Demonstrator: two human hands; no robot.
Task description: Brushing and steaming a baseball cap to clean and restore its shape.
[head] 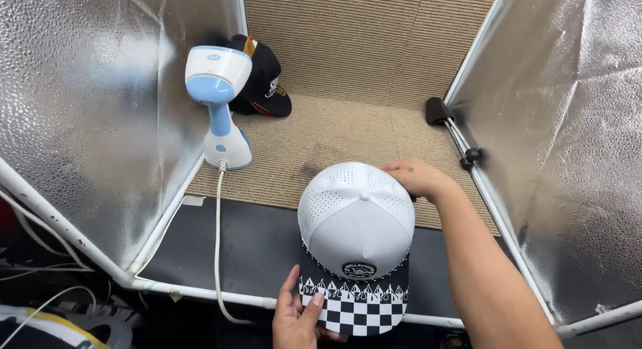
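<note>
A white perforated cap (pixel 358 212) with a black-and-white checkered brim and a round dark patch on its front sits between my hands, over the front edge of a tan mat. My left hand (pixel 296 315) pinches the left corner of the brim, thumb on top. My right hand (pixel 416 177) rests its fingers on the back of the crown, at the upper right. The cap's inside is hidden.
A white and light-blue handheld steamer (pixel 218 101) stands upright on the tan mat (pixel 334 132), its cord (pixel 217 242) trailing to the front. A black cap (pixel 264 78) lies behind it. Silver reflective panels (pixel 87 101) on white tubing enclose left and right sides.
</note>
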